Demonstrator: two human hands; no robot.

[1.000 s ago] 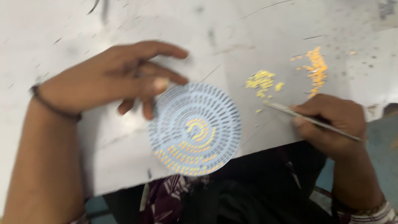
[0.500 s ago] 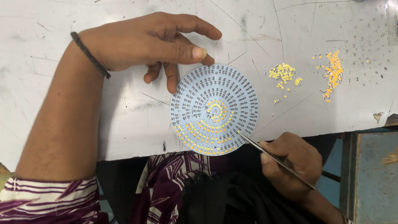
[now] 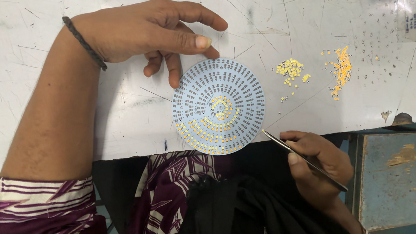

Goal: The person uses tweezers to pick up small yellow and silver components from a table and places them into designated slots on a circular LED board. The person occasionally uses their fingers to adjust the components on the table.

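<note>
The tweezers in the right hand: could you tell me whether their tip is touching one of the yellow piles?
No, the tweezers in the right hand point at the round board's lower right edge, apart from both piles.

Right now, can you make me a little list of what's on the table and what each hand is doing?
left hand: rests on the table, fingertips at the upper edge of the round board
right hand: holds thin metal tweezers, tips near the board's lower right edge
round board: pale blue disc with rings of tiny parts, yellow ones in the centre and along the lower rings
yellow pile: small chips, right of the board
orange pile: further right
table: white, scratched
</note>
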